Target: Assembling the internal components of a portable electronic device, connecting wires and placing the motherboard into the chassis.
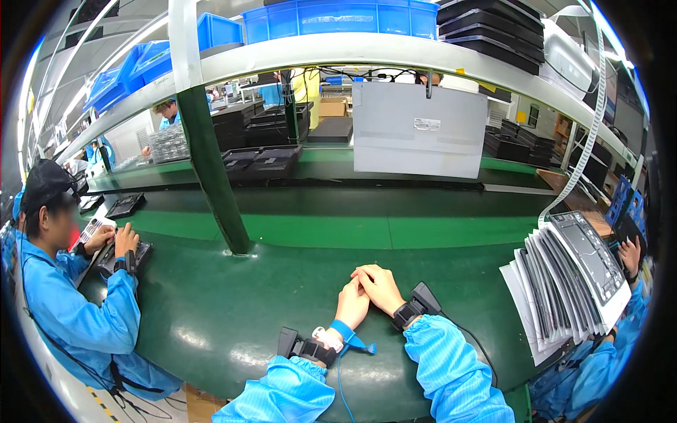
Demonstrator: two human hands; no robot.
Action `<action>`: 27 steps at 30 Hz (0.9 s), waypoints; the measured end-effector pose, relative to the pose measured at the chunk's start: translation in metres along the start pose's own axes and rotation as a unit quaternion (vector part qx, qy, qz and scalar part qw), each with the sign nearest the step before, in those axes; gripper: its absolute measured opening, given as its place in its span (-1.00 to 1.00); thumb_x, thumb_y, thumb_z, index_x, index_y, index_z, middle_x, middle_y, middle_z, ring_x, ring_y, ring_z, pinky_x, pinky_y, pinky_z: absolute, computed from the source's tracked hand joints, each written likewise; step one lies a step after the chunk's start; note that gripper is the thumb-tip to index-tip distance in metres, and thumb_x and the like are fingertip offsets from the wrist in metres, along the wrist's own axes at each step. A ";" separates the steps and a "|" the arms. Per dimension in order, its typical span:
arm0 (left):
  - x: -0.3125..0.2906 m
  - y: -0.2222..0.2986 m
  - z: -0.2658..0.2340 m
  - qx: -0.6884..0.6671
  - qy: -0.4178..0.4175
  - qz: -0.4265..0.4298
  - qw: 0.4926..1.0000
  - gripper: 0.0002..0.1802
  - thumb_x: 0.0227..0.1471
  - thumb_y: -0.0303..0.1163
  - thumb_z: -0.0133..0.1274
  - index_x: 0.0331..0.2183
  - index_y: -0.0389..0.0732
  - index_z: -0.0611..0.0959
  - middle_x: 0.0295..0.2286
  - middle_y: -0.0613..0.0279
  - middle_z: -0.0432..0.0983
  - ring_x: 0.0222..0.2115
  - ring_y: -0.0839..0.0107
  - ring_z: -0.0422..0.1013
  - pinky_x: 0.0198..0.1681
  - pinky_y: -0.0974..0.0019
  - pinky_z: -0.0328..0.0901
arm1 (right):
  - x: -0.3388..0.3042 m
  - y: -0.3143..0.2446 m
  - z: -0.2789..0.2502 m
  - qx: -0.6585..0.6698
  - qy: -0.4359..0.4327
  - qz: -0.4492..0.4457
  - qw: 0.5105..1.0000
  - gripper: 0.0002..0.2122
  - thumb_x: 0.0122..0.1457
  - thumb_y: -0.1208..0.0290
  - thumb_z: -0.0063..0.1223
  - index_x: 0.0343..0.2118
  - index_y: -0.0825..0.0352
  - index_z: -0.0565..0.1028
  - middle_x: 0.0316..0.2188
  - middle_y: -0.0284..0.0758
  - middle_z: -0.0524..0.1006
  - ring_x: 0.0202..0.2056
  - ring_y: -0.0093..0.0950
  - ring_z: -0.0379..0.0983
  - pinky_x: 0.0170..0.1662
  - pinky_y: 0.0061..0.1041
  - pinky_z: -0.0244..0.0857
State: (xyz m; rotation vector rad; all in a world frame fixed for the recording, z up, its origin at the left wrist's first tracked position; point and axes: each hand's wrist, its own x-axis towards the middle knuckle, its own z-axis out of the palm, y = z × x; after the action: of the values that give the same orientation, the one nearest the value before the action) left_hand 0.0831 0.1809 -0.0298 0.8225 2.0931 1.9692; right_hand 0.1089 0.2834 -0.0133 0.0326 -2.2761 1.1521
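My left hand [352, 303] and my right hand [381, 287] are joined in front of me over the green table mat [261, 303]. The fingers of the two hands are closed together, the right ones partly over the left ones. No object shows in either hand, and the palms are hidden. Around my left wrist is a blue strap [345, 330] with a thin cord, beside a black wrist device [308, 348]. Another black device [416, 307] with a cable sits on my right wrist.
A stack of sheets and flat black panels [564, 278] stands at the right. A green post [215, 169] rises at the left. Beyond it runs a green-edged dark conveyor [381, 204], under a hanging grey board [423, 137]. Co-workers in blue [84, 296] sit at both sides.
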 end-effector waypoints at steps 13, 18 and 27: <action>0.002 -0.003 0.001 -0.008 -0.032 -0.018 0.999 -0.63 -0.09 -0.67 -0.15 -0.14 -0.40 0.44 -0.26 0.09 0.49 -0.20 0.43 0.40 -0.11 0.41 0.26 | -0.002 -0.002 -0.002 0.000 -0.001 0.015 1.000 -0.77 0.09 0.39 -0.18 -0.45 0.41 0.51 -0.41 -0.16 0.53 -0.29 -0.24 0.44 -0.16 -0.35 0.28; 0.000 0.000 0.000 -0.005 -0.031 -0.024 0.999 -0.63 -0.08 -0.65 -0.15 -0.13 -0.40 0.44 -0.26 0.09 0.49 -0.20 0.42 0.40 -0.12 0.41 0.27 | -0.002 -0.002 -0.001 0.011 0.004 0.008 1.000 -0.78 0.09 0.40 -0.17 -0.46 0.42 0.51 -0.42 -0.16 0.53 -0.30 -0.24 0.44 -0.20 -0.35 0.30; -0.003 0.015 -0.002 0.027 -0.019 -0.029 0.999 -0.65 -0.07 -0.65 -0.15 -0.15 -0.40 0.46 -0.27 0.04 0.50 -0.21 0.38 0.43 -0.14 0.37 0.30 | -0.002 -0.004 -0.003 -0.002 0.000 0.005 1.000 -0.78 0.10 0.41 -0.17 -0.42 0.41 0.53 -0.41 -0.15 0.53 -0.32 -0.28 0.46 -0.21 -0.40 0.31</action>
State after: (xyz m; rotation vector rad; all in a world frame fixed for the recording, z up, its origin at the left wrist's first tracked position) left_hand 0.0890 0.1777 -0.0159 0.7936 2.1311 1.8612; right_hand 0.1125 0.2826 -0.0102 0.0194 -2.2811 1.1528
